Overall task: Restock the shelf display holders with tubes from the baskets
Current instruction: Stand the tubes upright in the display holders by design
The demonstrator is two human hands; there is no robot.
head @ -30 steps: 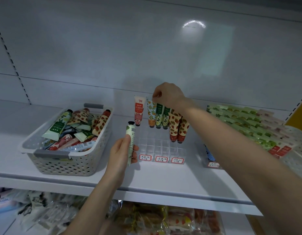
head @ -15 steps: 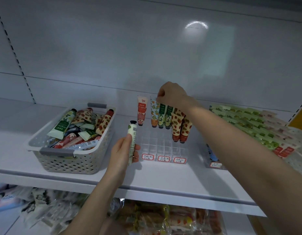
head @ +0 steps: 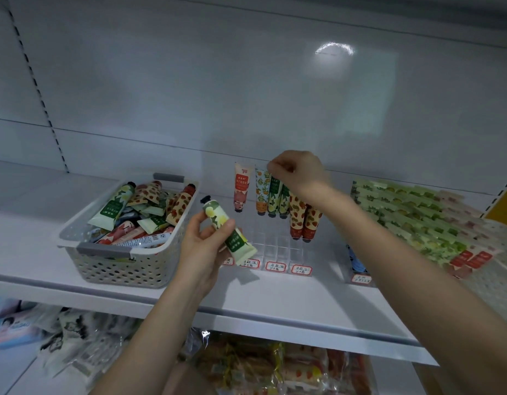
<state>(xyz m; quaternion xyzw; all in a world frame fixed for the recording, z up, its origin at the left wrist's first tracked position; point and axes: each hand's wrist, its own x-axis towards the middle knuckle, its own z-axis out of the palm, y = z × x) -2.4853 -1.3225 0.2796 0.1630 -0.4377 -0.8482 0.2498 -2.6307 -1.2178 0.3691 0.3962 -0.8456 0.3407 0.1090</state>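
Left hand grips a tilted lemon-print tube left of the clear holder; right hand pinches the top of a standing tube.

Clear holders: two, main holder, second holder. Upright tubes in main holder: six – one pink tube, one orange tube, two green tubes, two strawberry tubes. One lemon tube in left hand. Baskets: two, left basket, right basket; tubes inside too many for count. Red-bordered labels: five
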